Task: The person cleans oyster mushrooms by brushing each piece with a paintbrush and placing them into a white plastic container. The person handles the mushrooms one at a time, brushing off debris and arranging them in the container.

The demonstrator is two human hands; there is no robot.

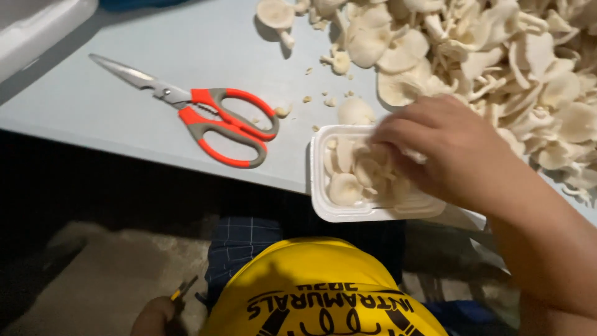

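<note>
Nearest the camera: a yellow shirt (323, 286) and dark checked shorts (239, 246) of the seated person. Low at the frame's bottom edge, the left hand (152, 317) hangs below the table's height, beside something small and yellow-handled (185, 288); too dim and cropped to tell what it is, or whether the fingers are closed or spread. Next out, at the near edge of the pale blue table (93, 106), a white rectangular tray (320, 193) sits with its near end overhanging the edge a little. Its long axis runs roughly left to right. It holds several pale mushroom caps (345, 186). The right hand (435, 149) reaches in from the right side and lies over the tray's right half, fingers curled loosely down onto the mushrooms inside, touching them; whether a piece is pinched between the fingertips cannot be told, since the hand is blurred and covers its own grip. This hand is by far the nearer one to the tray; the other is well apart, down by the lap. Left of the tray, apart from it, lie kitchen scissors (211, 118) with orange and grey handles, shut, blades pointing to the far left. Small crumbs scatter between. Farthest, up and to the right of the hand, a big loose heap of mushrooms (497, 56) spreads over the table.
</note>
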